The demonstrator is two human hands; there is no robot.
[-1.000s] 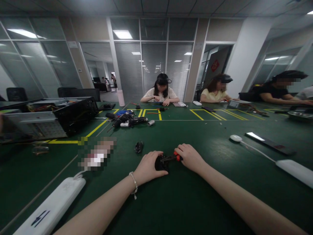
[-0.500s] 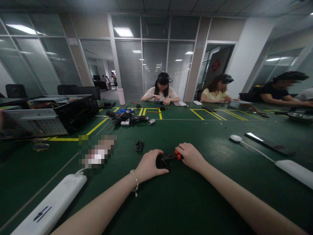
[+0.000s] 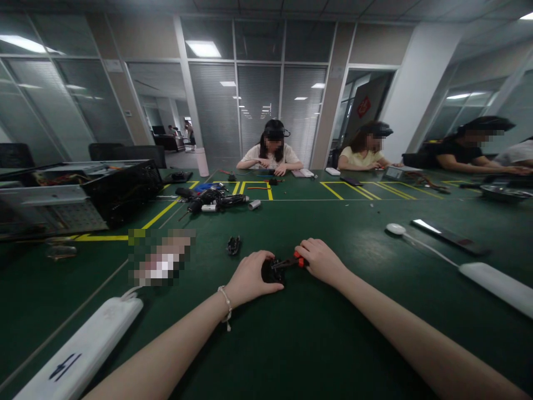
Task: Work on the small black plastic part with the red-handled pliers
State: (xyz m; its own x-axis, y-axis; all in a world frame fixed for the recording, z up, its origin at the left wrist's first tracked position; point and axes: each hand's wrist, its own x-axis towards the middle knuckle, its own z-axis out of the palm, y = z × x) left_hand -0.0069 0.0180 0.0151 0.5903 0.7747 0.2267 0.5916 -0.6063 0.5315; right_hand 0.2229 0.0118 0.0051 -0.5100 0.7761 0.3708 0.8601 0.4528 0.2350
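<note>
My left hand (image 3: 254,278) is closed around a small black part (image 3: 270,272) on the green table (image 3: 258,350), thumb on its near side and fingers on the far side. My right hand (image 3: 320,261) grips the red handles of a pair of pliers (image 3: 287,263). The dark jaws point left and reach into the black part; whether they pinch anything there is too small to tell. Just beyond my left hand lies another small black piece (image 3: 234,245), apart from both hands.
White power strips (image 3: 83,339) lie at left and right, near a white mouse-shaped thing (image 3: 395,229) and a phone (image 3: 447,236). An opened computer case (image 3: 133,191) stands at left. Farther back are a tangled pile of tools (image 3: 212,199) and several co-workers, one directly opposite (image 3: 270,155).
The whole view has shifted slightly, so everything sits a little farther left and up. Both hands keep their hold, and the pliers' jaws stay at the black part.
</note>
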